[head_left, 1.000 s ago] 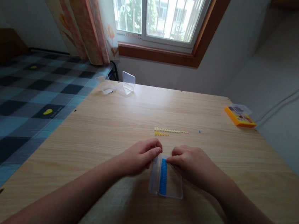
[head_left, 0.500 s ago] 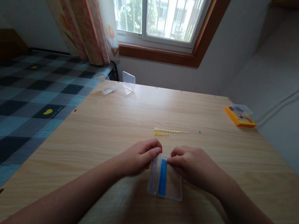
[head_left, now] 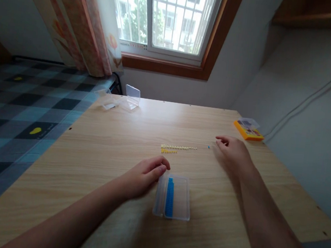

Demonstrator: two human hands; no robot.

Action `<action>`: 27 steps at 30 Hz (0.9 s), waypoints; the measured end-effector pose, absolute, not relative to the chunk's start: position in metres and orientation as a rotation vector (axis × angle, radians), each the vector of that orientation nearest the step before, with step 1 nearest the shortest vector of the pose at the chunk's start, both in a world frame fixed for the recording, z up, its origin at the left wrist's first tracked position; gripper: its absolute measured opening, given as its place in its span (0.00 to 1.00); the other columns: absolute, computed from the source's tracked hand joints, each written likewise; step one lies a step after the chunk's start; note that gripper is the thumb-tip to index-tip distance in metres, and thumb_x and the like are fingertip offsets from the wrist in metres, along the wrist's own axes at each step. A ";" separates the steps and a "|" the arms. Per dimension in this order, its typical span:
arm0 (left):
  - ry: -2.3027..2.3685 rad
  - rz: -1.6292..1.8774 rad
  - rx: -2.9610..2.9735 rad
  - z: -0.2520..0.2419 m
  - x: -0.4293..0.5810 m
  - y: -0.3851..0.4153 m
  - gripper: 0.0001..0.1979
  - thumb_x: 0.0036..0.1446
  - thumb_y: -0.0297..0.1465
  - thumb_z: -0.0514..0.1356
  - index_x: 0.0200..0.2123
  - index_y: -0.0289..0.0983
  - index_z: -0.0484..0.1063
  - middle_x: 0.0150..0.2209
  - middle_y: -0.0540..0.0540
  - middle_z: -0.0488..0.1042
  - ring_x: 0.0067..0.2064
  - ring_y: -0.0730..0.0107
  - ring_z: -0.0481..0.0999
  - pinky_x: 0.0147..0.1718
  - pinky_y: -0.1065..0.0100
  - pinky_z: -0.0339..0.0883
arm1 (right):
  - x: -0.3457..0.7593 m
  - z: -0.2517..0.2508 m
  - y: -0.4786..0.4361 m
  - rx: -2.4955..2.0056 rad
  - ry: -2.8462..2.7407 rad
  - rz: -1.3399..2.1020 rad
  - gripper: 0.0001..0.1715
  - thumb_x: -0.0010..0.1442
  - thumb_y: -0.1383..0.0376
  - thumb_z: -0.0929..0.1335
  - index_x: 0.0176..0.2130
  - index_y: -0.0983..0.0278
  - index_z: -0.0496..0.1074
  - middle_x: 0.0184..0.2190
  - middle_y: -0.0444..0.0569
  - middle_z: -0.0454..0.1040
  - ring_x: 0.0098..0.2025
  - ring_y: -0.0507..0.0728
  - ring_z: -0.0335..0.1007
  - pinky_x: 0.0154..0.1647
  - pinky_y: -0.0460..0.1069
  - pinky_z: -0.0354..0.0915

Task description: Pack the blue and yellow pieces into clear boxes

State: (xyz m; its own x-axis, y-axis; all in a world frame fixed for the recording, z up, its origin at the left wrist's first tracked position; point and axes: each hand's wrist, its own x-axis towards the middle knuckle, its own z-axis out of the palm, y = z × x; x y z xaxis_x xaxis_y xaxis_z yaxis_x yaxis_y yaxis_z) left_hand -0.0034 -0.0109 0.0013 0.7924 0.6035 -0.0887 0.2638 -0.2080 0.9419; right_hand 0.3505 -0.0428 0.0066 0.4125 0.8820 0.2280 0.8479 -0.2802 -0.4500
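My left hand (head_left: 150, 173), fingers curled and thumb pressed in, grips the upper left corner of a clear plastic box (head_left: 181, 198). Inside the box a column of small blue blocks (head_left: 170, 198) runs along the left side of its compartment. My right hand (head_left: 233, 151) hovers over the table to the right of one loose blue piece (head_left: 208, 147), with thumb and index finger slightly apart and nothing visible between them. Beyond the box lie a row of cream pieces (head_left: 179, 147) and a shorter row of yellow pieces (head_left: 168, 151).
Open clear plastic cases (head_left: 132, 98) stand at the far left edge of the wooden table (head_left: 107, 141). An orange-yellow box (head_left: 249, 132) with a clear lid sits at the far right by the wall. A checked bed (head_left: 37, 106) adjoins the left side.
My right hand has left the clear box and moved forward and right, near the loose blue piece. My left hand stays at the box corner. The view has shifted slightly right.
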 end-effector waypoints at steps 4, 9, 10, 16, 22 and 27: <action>0.659 0.395 1.780 -0.002 -0.005 -0.010 0.22 0.69 0.50 0.50 0.46 0.39 0.70 0.27 0.53 0.65 0.28 0.70 0.63 0.25 0.70 0.55 | 0.361 -0.011 -0.036 -2.221 -1.475 0.300 0.20 0.63 0.59 0.69 0.50 0.63 0.82 0.40 0.53 0.84 0.37 0.58 0.78 0.36 0.48 0.65; 0.671 0.466 1.729 -0.006 -0.007 -0.009 0.24 0.70 0.51 0.49 0.49 0.38 0.70 0.25 0.55 0.60 0.27 0.71 0.60 0.25 0.70 0.54 | 0.352 -0.013 -0.036 -2.212 -1.572 0.333 0.18 0.60 0.59 0.70 0.46 0.62 0.84 0.39 0.52 0.84 0.38 0.58 0.77 0.37 0.48 0.64; 0.667 0.476 1.721 -0.007 -0.006 -0.009 0.24 0.70 0.52 0.49 0.49 0.38 0.70 0.24 0.55 0.59 0.27 0.71 0.60 0.25 0.70 0.53 | 0.351 -0.013 -0.036 -2.215 -1.587 0.324 0.17 0.59 0.59 0.70 0.45 0.62 0.84 0.39 0.52 0.84 0.38 0.59 0.77 0.37 0.49 0.64; 0.675 0.461 1.729 -0.010 -0.007 -0.006 0.25 0.69 0.53 0.49 0.48 0.38 0.71 0.23 0.55 0.60 0.26 0.71 0.60 0.24 0.70 0.54 | 0.346 -0.007 -0.037 -2.228 -1.629 0.281 0.12 0.59 0.62 0.70 0.38 0.62 0.84 0.36 0.52 0.84 0.39 0.60 0.78 0.39 0.50 0.64; 0.652 0.434 1.747 -0.008 -0.008 -0.002 0.27 0.68 0.54 0.50 0.46 0.36 0.73 0.23 0.54 0.61 0.25 0.71 0.60 0.23 0.71 0.53 | 0.318 0.027 -0.057 -1.910 -1.787 0.446 0.14 0.63 0.58 0.69 0.39 0.63 0.83 0.35 0.50 0.83 0.35 0.57 0.76 0.34 0.49 0.64; 0.602 0.422 1.707 -0.009 -0.009 0.001 0.23 0.68 0.50 0.52 0.46 0.36 0.73 0.24 0.54 0.62 0.26 0.72 0.61 0.23 0.71 0.54 | 0.266 0.050 -0.084 -1.355 -2.285 0.749 0.10 0.64 0.64 0.69 0.39 0.61 0.83 0.32 0.46 0.80 0.33 0.52 0.73 0.34 0.46 0.64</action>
State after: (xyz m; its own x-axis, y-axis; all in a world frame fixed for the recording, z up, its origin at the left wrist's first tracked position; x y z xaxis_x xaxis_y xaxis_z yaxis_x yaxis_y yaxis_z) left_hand -0.0086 0.0006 -0.0088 0.7988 0.6001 -0.0428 0.1642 -0.1491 0.9751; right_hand 0.2658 -0.0845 0.0502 -0.4636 0.8845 0.0512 0.6827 0.3935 -0.6157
